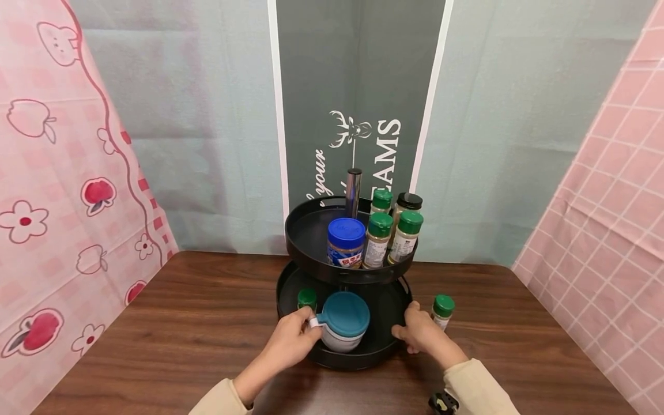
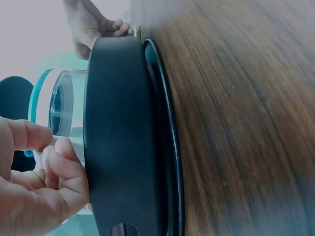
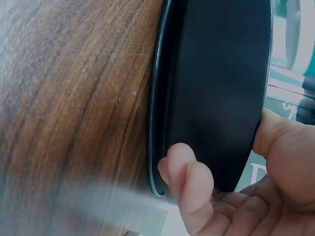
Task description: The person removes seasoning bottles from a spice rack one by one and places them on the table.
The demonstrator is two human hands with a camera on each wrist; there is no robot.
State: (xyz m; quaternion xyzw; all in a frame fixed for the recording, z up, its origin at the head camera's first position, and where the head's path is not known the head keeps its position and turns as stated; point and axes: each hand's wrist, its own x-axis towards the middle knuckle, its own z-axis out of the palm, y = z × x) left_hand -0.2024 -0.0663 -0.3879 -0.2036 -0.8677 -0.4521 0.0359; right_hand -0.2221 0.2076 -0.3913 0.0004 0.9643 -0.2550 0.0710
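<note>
On the lower level of a two-tier black round rack [image 1: 381, 340] stands a clear jar [image 1: 342, 344] with a teal lid and a white side handle. My left hand [image 1: 293, 340] pinches that handle between thumb and fingers. In the left wrist view the jar [image 2: 74, 105] sits inside the tray wall [image 2: 120, 132]. My right hand [image 1: 422, 329] grips the lower tray's right rim, thumb inside and fingers on the outer wall [image 3: 216, 93]. Behind my left hand, partly hidden, is a green-capped bottle [image 1: 307, 298].
Up on the upper tray [image 1: 311, 245] are a blue-lidded jar [image 1: 346, 245], several green-capped bottles [image 1: 377, 245] and a black-capped one [image 1: 408, 202], near a metal post [image 1: 353, 193]. Another green-capped spice bottle [image 1: 442, 308] stands on the wooden table [image 1: 207, 311], just beyond my right hand.
</note>
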